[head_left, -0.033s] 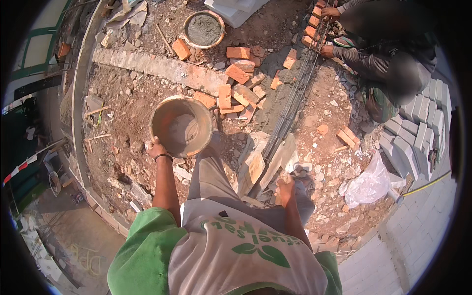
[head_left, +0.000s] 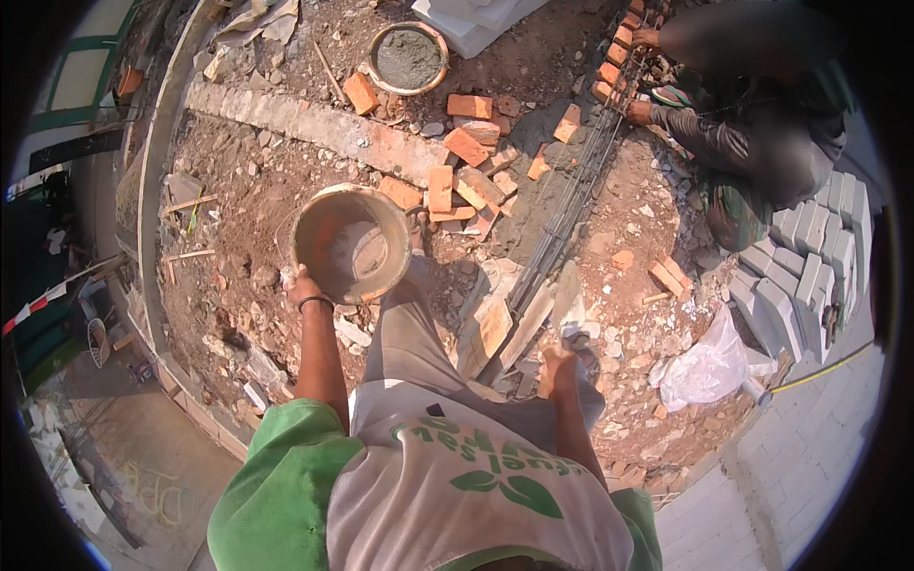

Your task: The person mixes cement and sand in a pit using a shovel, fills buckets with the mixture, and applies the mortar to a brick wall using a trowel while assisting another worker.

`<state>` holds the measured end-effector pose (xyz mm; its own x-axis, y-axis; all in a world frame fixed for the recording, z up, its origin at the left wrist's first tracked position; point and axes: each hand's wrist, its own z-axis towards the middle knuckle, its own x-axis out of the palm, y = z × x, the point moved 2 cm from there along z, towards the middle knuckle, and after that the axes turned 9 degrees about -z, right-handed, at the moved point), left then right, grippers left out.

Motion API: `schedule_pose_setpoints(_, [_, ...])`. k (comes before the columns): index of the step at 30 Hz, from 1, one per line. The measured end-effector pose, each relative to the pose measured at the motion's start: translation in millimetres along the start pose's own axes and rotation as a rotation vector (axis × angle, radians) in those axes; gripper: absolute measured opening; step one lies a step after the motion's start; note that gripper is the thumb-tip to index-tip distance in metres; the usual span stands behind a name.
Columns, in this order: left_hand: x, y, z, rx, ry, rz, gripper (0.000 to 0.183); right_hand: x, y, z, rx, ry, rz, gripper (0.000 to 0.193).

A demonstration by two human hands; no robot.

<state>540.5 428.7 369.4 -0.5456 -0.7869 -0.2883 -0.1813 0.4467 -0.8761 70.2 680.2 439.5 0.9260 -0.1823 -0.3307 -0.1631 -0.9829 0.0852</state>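
Observation:
My left hand (head_left: 303, 285) is closed on the rim of a round, mortar-stained bucket (head_left: 319, 233), tilted so its inside shows. Pale grey residue lies on its bottom. My right hand (head_left: 558, 365) hangs low beside my right leg, seen from above; its fingers are too indistinct to make out, and I see nothing in it. Beyond the bucket lies a loose heap of orange bricks (head_left: 440, 188), some pale with old mortar. Long steel reinforcing bars (head_left: 562, 224) run from near my feet toward the far right over a strip of wet mortar (head_left: 519, 224).
A basin of grey mortar (head_left: 409, 59) stands at the back. A co-worker (head_left: 705, 133) crouches at the far right, hands at a row of bricks (head_left: 609, 71). Grey blocks (head_left: 809, 252) and a clear plastic bag (head_left: 705, 362) are at right. Rubble covers the uneven ground.
The whole view has shifted slightly, so the far bricks and basin sit a little lower and to the right. My left hand keeps its hold on the bucket.

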Motion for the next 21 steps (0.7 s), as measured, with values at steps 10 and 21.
schedule_pose_setpoints(10, [-70, -78, 124, -0.524, -0.371, 0.010, 0.068, -72, 162, -145, -0.446, -0.506, -0.512, 0.020])
schedule_pose_setpoints(21, [-107, -99, 176, -0.698, -0.526, -0.167, 0.041, -26, 205, -234, -0.266, -0.424, -0.358, 0.030])
